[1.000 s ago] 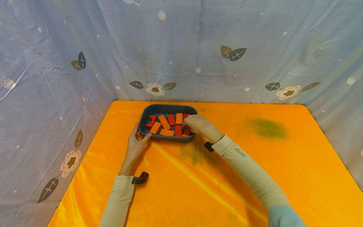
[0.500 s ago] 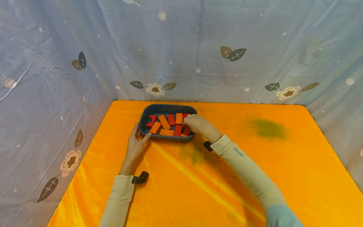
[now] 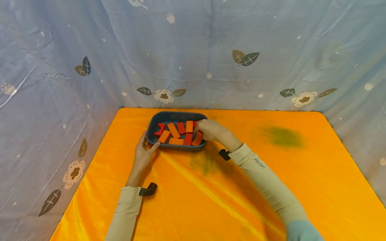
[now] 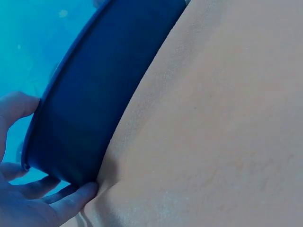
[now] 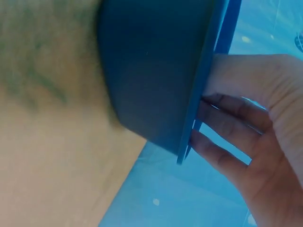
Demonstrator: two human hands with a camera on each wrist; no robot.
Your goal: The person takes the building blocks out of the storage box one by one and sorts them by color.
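Observation:
A dark blue tray [image 3: 181,147] lies near the back left of the table, holding several orange and red blocks. My left hand [image 3: 142,155] grips its left end, thumb at the front rim and other fingers around the end wall; the left wrist view shows this hand [image 4: 28,198] at the tray's corner. My right hand [image 3: 212,130] reaches over the right end into the tray, beside a tilted orange block [image 3: 197,139]. In the right wrist view, the tray wall [image 5: 151,71] hides the fingertips of that hand [image 5: 265,137], so their hold on a block cannot be seen.
An orange cloth [image 3: 241,187] covers the table. Pale blue patterned curtain [image 3: 193,60] hangs behind the table and along both sides. Black wrist mounts [image 3: 148,189] sit at both sleeves. A red arched block [image 3: 160,129] lies at the tray's left end.
My right hand has shifted slightly, and the orange block beside it shows more of its top, slanted. The left hand keeps its place on the tray.

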